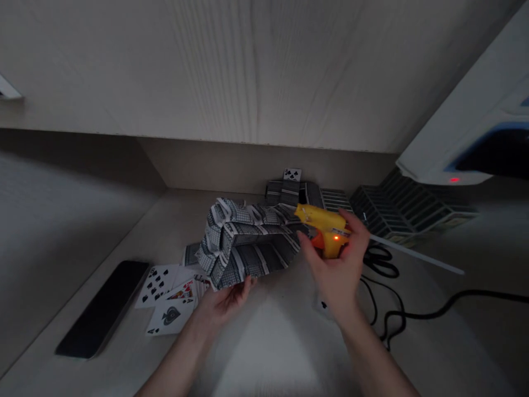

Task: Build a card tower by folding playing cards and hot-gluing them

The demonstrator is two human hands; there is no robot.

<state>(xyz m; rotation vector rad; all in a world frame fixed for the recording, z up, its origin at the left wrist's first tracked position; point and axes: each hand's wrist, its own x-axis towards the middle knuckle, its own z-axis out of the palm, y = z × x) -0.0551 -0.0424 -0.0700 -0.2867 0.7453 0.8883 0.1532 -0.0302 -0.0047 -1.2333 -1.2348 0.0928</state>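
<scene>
My left hand (229, 298) grips the lower edge of a box-like structure built from playing cards (264, 262), holding it tilted above the table. Its patterned card backs face outward, and a hollow shows along its front. In my right hand (336, 270) is a yellow glue gun (326, 226) with a lit orange light. The nozzle points left, at the right end of the card structure; whether it touches cannot be made out. A long white glue stick (417, 255) sticks out of the gun's rear.
Loose playing cards (171, 317) and a black phone (103, 309) lie at left. Stacked cards (291, 190) and folded card pieces (409, 209) stand along the back. A black cable (413, 315) curls at right. A white device (467, 132) overhangs the right side.
</scene>
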